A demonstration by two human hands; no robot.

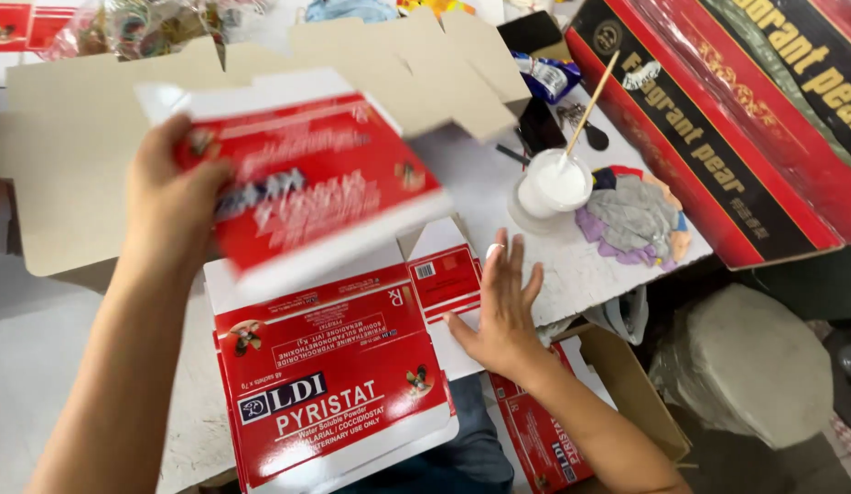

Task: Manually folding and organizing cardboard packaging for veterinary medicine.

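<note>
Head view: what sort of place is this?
Probably a small packaging workshop where cartons are hand-glued. The left hand lifts a flat red carton blank off a stack of blanks, beside a glue pot with stick.

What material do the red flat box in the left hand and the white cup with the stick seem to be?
Red flat box: likely glossy printed paperboard; its plain white flaps show, and the left hand lifts it as a sheet. White cup: probably plastic, smooth and matte. Stick: apparently pale wood.
</note>
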